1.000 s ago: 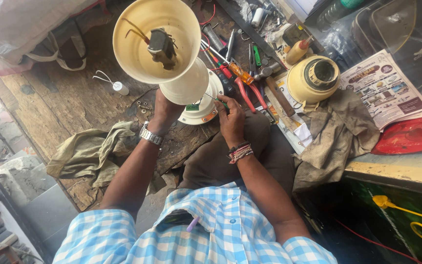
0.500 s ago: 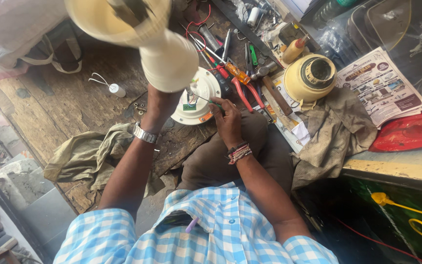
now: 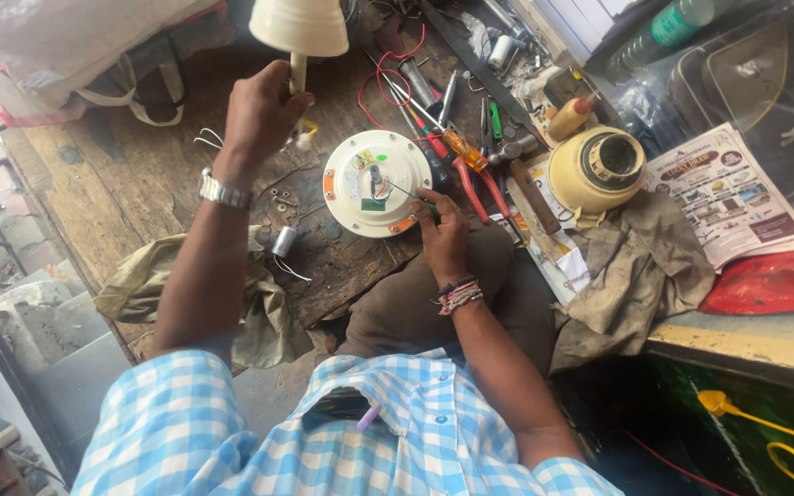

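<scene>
Head view, compared with the frames just before: the cream bell-shaped cover [image 3: 300,25] has gone from upturned over the bench, inner wiring showing, to mouth-up and pushed far toward the top edge, so the round white motor disc [image 3: 378,183] beneath now lies fully exposed; judged, the work is at the stage of getting at the disc's wiring. Left to right: a crumpled olive rag [image 3: 259,303] hangs off the bench edge; the left hand [image 3: 264,115], steel watch on the wrist, is closed tight round the cover's narrow stem and holds it up clear of the bench. Below it sit loose small screws and a little grey cylinder [image 3: 284,241] with wire leads. The disc rests flat on the scarred, dark-stained wood bench [image 3: 94,165], smooth plastic, orange tabs at the rim, green patch near its centre post. The right hand [image 3: 443,234] pinches a thin probe or wire, tip on the disc's centre. Further right: red-handled pliers [image 3: 480,184], a cream ribbed housing [image 3: 596,168], grey cloth, a glossy printed leaflet [image 3: 723,193], a red plastic piece [image 3: 774,280].
</scene>
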